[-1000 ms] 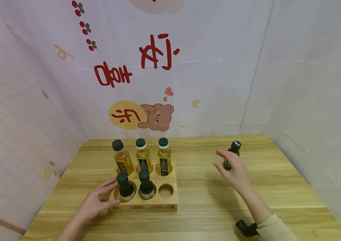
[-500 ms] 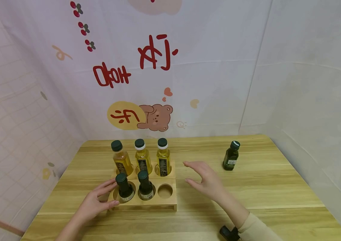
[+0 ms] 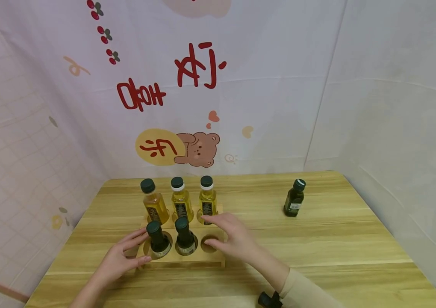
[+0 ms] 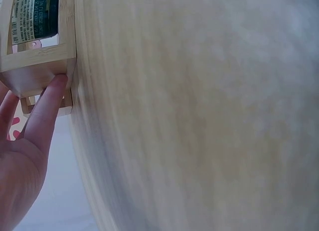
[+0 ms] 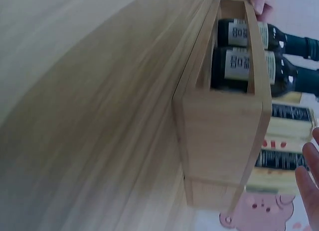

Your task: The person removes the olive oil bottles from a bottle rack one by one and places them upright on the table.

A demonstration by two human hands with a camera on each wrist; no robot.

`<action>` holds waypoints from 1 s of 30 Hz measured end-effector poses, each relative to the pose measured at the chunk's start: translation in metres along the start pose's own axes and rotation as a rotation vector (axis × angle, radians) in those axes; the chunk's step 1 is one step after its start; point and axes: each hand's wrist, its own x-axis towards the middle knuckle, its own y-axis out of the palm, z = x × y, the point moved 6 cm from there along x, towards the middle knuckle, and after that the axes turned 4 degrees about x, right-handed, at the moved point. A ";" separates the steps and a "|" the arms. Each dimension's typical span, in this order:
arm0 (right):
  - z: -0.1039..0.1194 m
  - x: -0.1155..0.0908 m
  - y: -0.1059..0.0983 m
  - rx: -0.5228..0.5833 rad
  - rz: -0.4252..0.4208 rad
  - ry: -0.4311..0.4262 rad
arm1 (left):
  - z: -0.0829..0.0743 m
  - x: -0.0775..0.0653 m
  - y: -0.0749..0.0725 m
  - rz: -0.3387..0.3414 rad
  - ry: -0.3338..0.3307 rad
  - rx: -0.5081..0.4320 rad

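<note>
A two-tier wooden rack holds small bottles upright in round holes. Two dark green bottles stand in its front row, beside a bare hole at the right. Three oil bottles, the left one amber and the others yellow, fill the back row. My left hand rests against the rack's left end, fingers nearly straight; its thumb touches the wood in the left wrist view. Over the rack's right end hovers my right hand, thumb and fingers spread, with nothing held between them.
Apart from the rack, one dark green bottle stands at the back right of the wooden table. A black object sits by the right sleeve at the front edge. White printed cloth hangs behind the table.
My right hand has moved left from beside the lone green bottle to the rack's right end, carrying nothing. That bottle stays where it was. My left hand keeps its place on the rack.
</note>
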 end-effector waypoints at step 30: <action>0.003 0.036 0.049 0.473 0.011 0.319 | -0.001 0.001 0.000 0.004 0.029 -0.024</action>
